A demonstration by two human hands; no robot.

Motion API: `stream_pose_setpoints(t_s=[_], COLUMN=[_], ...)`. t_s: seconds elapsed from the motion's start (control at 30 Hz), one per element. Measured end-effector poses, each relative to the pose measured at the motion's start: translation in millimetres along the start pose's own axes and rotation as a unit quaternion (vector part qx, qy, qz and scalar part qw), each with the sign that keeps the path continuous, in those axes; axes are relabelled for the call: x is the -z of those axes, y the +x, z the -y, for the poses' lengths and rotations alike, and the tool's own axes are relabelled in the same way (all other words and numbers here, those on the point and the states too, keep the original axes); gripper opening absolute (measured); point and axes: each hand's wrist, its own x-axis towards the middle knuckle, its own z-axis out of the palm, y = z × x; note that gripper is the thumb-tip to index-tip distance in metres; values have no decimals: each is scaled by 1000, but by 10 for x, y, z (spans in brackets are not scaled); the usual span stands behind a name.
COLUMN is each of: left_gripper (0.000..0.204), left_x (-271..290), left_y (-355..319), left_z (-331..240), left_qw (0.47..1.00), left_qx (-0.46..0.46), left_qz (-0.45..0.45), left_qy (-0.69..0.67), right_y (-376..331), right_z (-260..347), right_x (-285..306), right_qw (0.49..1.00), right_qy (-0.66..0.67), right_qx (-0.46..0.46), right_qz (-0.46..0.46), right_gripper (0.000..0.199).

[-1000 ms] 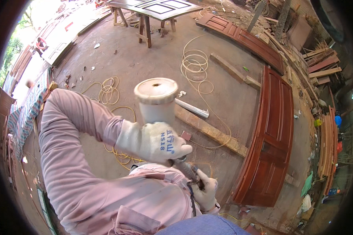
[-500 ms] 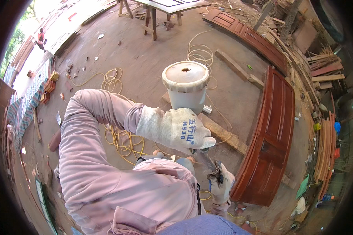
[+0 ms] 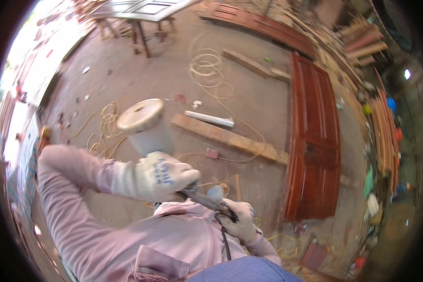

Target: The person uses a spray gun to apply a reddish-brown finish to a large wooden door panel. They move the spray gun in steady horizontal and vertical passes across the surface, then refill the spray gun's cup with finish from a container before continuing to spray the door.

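A spray gun [image 3: 199,198] with a grey metal body hangs in front of my chest, held in both gloved hands. My left hand [image 3: 167,176], in a white knit glove, is closed around it just below its cup. Above that hand, the whitish cup [image 3: 151,138] tilts to the left, with a dirty round lid that has a dark hole in it. My right hand [image 3: 242,221], also gloved and stained dark at the fingers, is closed on the gun's other end. A dark hose [image 3: 225,239] runs down from there. Motion blurs the cup and the left glove.
A red-brown panelled door [image 3: 317,145] lies to the right on wooden beams [image 3: 230,136]. Another brown door [image 3: 263,29] lies beyond. Yellowish hose [image 3: 207,66] coils over the floor. A white panel [image 3: 145,8] rests on trestles at the far left. Stacked boards [image 3: 384,136] line the right side.
Both hands have moved left with the spray gun, and its cup now tilts left. My right hand has come up closer to the left. The view has turned toward the right.
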Motion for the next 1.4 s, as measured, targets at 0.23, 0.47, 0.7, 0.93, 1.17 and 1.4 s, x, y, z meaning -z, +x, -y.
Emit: stream_pose_setpoints(t_s=[0.23, 0.47, 0.7, 0.93, 1.17, 1.4], left_gripper=[34, 30, 37, 56, 60, 67], left_x=[1, -11, -415, -712, -2111, -2709], left_y=[152, 512, 857, 462, 5, 934], left_z=[-46, 85, 36, 170, 555, 680], left_qw=[996, 985, 915, 930, 931, 937], left_qx=[70, -97, -309, -152, 187, 100], left_qz=[55, 49, -92, -326, -255, -18], left_qy=[29, 137, 241, 74, -184, -335], right_y=[-15, 294, 514, 494, 642, 557], right_z=[-89, -212, -808, -765, -721, -921], right_x=[-79, -12, -209, -242, -344, -278], right_qw=[951, 978, 975, 956, 958, 935], right_qy=[247, 116, 222, 208, 128, 31], right_qx=[-187, -160, -11, -147, -166, -166], right_qz=[8, 70, -5, -146, -196, -311], right_gripper=[32, 67, 69, 43, 44, 46])
